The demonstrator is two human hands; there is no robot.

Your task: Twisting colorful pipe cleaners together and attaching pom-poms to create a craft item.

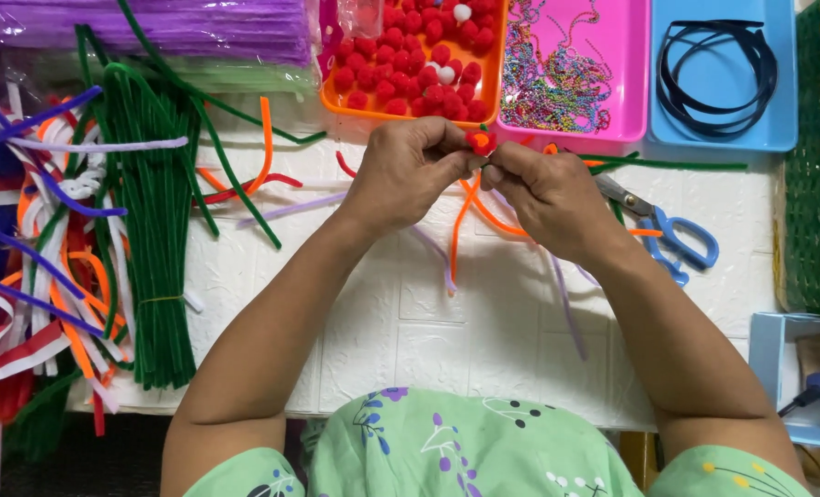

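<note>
We see both hands meeting just above the middle of the white table (447, 340). The left hand (408, 175) has its grip clamped on a small red pom-pom (480, 141), thumb and fingers together around it; the right hand (548, 193) touches the same pom-pom from 3 o'clock, its grip pinched on an orange pipe cleaner (470, 216) that hangs from the pom-pom toward 6 o'clock. At 12 o'clock of the hands sits an orange tray (494, 87) filled with red pom-poms, with a pink tray (633, 64) of coloured bead chains at 1 o'clock and a blue tray (783, 83) holding dark headbands at 2 o'clock. Blue-handled scissors (677, 241) lie at 3 o'clock, just beside the right wrist. At 9 o'clock we note a bundle of green pipe cleaners (157, 239), and beyond it mixed white, orange and purple stems (51, 248). A purple bundle (152, 28) lies at 11 o'clock.
</note>
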